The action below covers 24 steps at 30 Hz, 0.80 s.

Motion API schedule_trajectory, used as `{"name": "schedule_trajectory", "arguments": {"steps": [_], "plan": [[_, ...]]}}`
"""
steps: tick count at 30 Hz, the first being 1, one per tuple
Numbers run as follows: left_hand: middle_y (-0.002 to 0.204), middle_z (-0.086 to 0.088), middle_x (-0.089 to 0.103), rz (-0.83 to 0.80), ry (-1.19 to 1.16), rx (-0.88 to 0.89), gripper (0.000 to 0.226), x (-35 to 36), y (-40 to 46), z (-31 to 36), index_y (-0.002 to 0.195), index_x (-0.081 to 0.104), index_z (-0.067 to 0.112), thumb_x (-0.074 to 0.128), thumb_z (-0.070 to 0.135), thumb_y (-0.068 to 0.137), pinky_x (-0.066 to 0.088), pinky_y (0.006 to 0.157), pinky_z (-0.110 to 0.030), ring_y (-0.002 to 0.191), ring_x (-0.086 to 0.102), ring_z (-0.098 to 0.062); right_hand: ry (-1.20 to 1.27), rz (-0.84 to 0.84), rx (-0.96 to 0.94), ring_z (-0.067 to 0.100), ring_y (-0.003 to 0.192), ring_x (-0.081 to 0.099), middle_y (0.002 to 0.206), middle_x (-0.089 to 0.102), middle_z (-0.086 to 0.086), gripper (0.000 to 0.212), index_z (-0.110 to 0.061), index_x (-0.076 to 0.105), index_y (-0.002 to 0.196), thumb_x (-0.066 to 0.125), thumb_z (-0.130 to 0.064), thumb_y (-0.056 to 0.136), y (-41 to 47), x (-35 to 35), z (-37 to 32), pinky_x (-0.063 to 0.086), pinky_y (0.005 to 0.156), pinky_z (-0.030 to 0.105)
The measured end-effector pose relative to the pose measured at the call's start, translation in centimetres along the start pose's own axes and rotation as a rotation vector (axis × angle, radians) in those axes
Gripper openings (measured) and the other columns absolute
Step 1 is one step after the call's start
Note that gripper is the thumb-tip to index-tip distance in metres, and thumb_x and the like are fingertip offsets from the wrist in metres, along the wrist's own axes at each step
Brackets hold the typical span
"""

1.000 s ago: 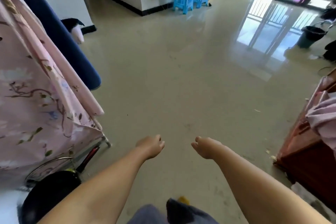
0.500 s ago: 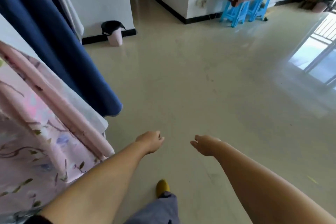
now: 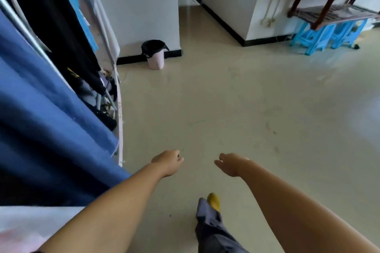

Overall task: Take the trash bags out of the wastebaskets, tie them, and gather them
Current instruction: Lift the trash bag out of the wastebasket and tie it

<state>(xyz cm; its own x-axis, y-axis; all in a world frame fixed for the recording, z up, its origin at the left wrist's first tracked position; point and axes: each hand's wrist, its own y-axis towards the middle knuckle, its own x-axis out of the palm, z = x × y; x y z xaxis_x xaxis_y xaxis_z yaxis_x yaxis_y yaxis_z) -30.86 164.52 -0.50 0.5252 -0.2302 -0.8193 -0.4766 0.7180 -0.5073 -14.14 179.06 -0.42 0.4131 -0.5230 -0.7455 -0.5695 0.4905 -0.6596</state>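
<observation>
Pink bin (image 3: 156, 60) with a black bag (image 3: 153, 47) in it sits on the floor (image 3: 236, 109) against the white wall (image 3: 139, 6), well ahead. Both arms reach forward: left hand (image 3: 168, 162) and right hand (image 3: 230, 164) have loosely curled fingers, holding nothing. Blue cloth (image 3: 47, 125) hangs left, blue stools (image 3: 327, 35) far right.

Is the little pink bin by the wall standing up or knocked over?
Standing up. The pink wastebasket sits upright on the floor against the wall, with its black trash bag still folded over the rim.
</observation>
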Motion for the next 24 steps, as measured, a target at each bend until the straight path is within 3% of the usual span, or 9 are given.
{"name": "schedule_trajectory", "arguments": {"steps": [6,10,14,24], "plan": [[0.114,-0.011,0.062,0.022,-0.126,-0.089,0.032,-7.6,13.1,1.8,0.104,0.054,0.015,0.036,0.040,0.096,0.041,0.078,-0.030,0.101,0.058,-0.027,-0.111,0.007,-0.061,0.034,0.130,0.044,0.144,0.044,0.015,0.055,-0.010,0.032,0.142,0.024,-0.045,0.100,12.9,-12.7,2.5,0.038,0.106,0.043],[0.110,-0.009,0.062,0.027,-0.200,-0.114,0.032,-12.8,20.2,2.2,0.107,0.055,0.013,0.037,0.037,0.095,0.042,0.078,-0.031,0.092,0.055,-0.025,-0.161,-0.001,-0.097,0.032,0.129,0.045,0.143,0.044,0.014,0.054,-0.011,0.034,0.141,0.023,-0.044,0.100,20.2,-20.3,2.2,0.038,0.105,0.042],[0.099,-0.004,0.056,0.001,-0.241,-0.184,0.033,-17.6,27.7,-0.5,0.106,0.053,0.014,0.034,0.040,0.096,0.044,0.079,-0.034,0.094,0.057,-0.027,-0.188,-0.001,-0.127,0.032,0.125,0.049,0.139,0.049,0.014,0.051,-0.011,0.038,0.136,0.024,-0.044,0.100,27.9,-26.4,0.2,0.040,0.100,0.041],[0.111,-0.009,0.062,0.044,-0.194,-0.183,0.035,-34.4,48.6,-9.4,0.108,0.055,0.013,0.035,0.039,0.096,0.045,0.083,-0.032,0.100,0.059,-0.027,-0.070,0.032,-0.109,0.032,0.129,0.045,0.143,0.045,0.016,0.053,-0.010,0.035,0.140,0.024,-0.043,0.101,47.8,-42.9,-6.9,0.038,0.104,0.040]]}}
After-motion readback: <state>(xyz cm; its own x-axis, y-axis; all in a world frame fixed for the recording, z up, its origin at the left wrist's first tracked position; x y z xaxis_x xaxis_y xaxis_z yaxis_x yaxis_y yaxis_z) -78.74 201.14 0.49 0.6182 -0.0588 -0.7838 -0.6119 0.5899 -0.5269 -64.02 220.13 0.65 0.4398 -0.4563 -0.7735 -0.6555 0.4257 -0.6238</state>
